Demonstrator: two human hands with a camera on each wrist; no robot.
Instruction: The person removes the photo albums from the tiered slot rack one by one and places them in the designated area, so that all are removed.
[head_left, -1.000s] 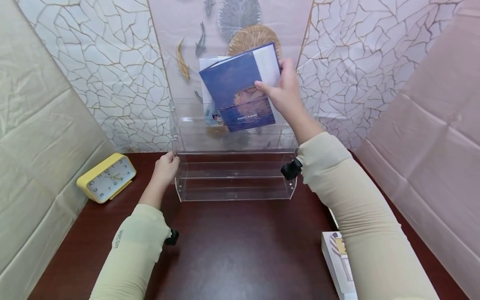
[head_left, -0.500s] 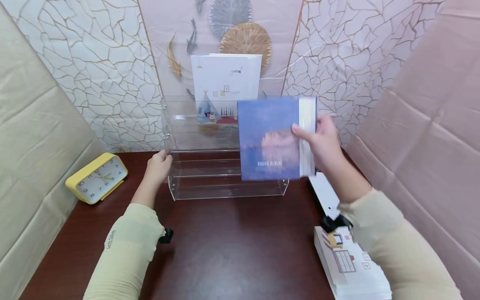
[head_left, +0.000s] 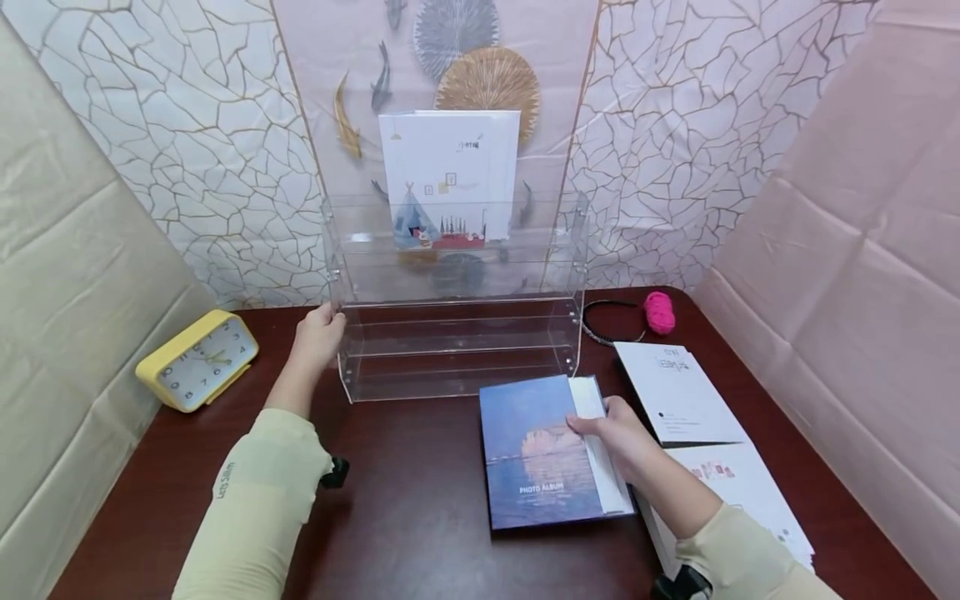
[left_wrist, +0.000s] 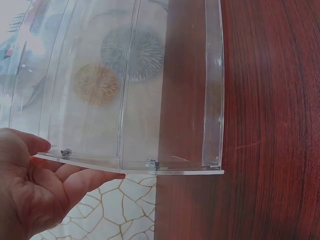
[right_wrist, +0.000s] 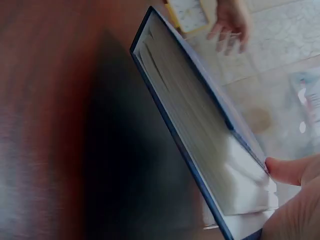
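Photo album point(head_left: 540, 454) in the right hand point(head_left: 622, 437), pinched at its white-striped edge with the thumb on the cover, is now low over the table's front half, just in front of the rack's right end. A second ago it was tilted up against the rack's top tier, covering much of the white book point(head_left: 450, 179); half a second ago it hung before the rack's right side. Whether it touches the table cannot be told. The left hand point(head_left: 318, 337) has stayed at the left side of the clear rack point(head_left: 461, 387), gripping the side panel between thumb and fingers. With the right arm lower, a dark headband point(head_left: 600, 337) and a ball of pink yarn point(head_left: 660, 313) have come into view.

The table point(head_left: 405, 500) is dark reddish brown wood with a soft sheen. To the right of the album lie an upper white book point(head_left: 682, 392) and, nearer the person, a stack of white books point(head_left: 735, 483). A yellow clock point(head_left: 198, 360) stands at the far left. Behind hangs a cloth point(head_left: 210, 167) with a gold crack pattern; plain pale drapes point(head_left: 862, 250) close both sides.
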